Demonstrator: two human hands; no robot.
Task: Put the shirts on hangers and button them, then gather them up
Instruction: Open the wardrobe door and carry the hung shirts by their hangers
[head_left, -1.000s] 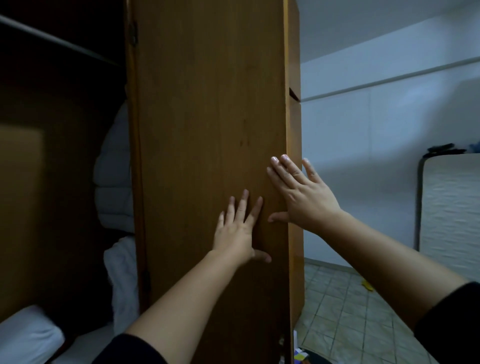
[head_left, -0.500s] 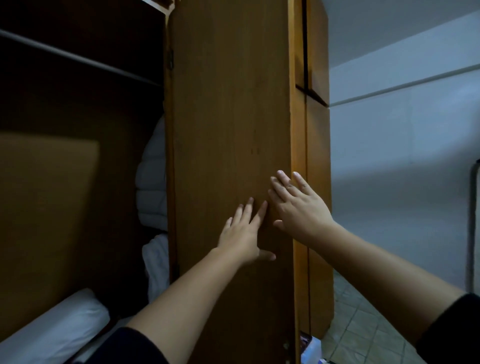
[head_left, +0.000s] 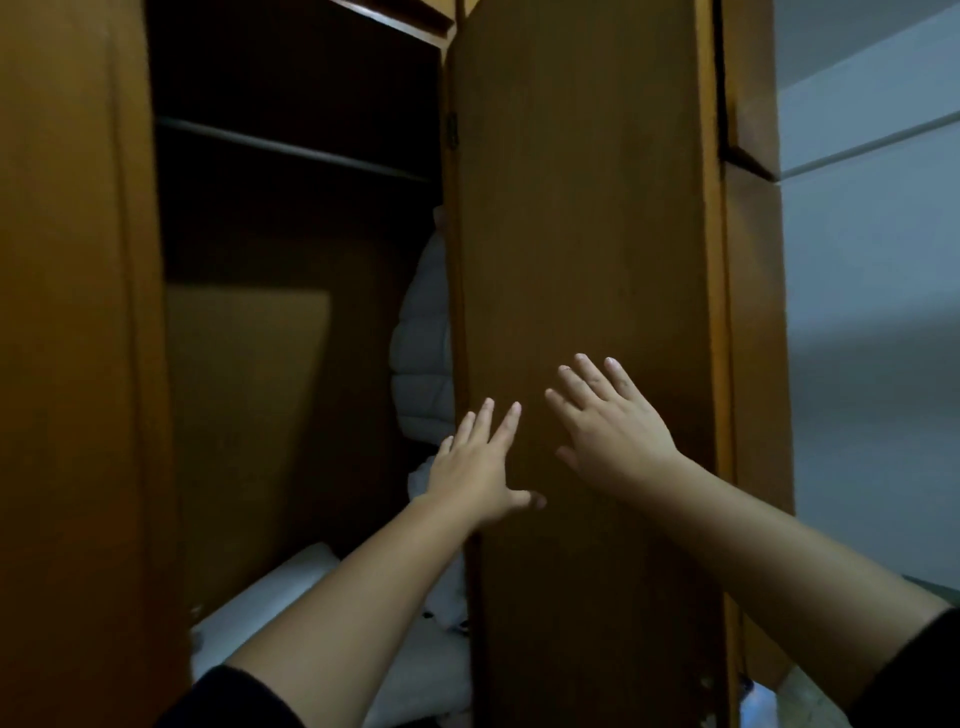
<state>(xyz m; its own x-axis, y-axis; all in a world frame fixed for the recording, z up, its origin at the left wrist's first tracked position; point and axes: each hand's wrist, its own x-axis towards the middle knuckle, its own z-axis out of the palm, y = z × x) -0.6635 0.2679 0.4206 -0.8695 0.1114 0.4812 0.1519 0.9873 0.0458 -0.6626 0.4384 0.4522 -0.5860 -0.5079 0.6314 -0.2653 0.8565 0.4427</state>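
no shirts or hangers can be made out in this view, so i cannot tell where they lie relative to my hands. the only cloth visible is pale: a white quilted bundle (head_left: 422, 353) standing inside the wardrobe just left of the door's hinge edge, and white folded bedding (head_left: 270, 597) low in the compartment, under my left forearm. whether any of it is a shirt i cannot tell.

my left hand (head_left: 480, 470) is flat, fingers straight and slightly spread, thumb out to the right, lying against the wooden wardrobe door (head_left: 587, 249) near its hinge side. it grips nothing. my right hand (head_left: 615, 428) is just beside it, higher and to the right, fingers also straight and fanned, palm toward the same door panel. it holds nothing either. the two hands are close but apart.

the door stands partly open. left of it is the dark wardrobe interior, with a metal rail (head_left: 291, 150) running across near the top. a second wooden panel (head_left: 78, 364) fills the left edge. pale wall (head_left: 872, 338) at right. dark sleeves (head_left: 919, 675) at both forearms.
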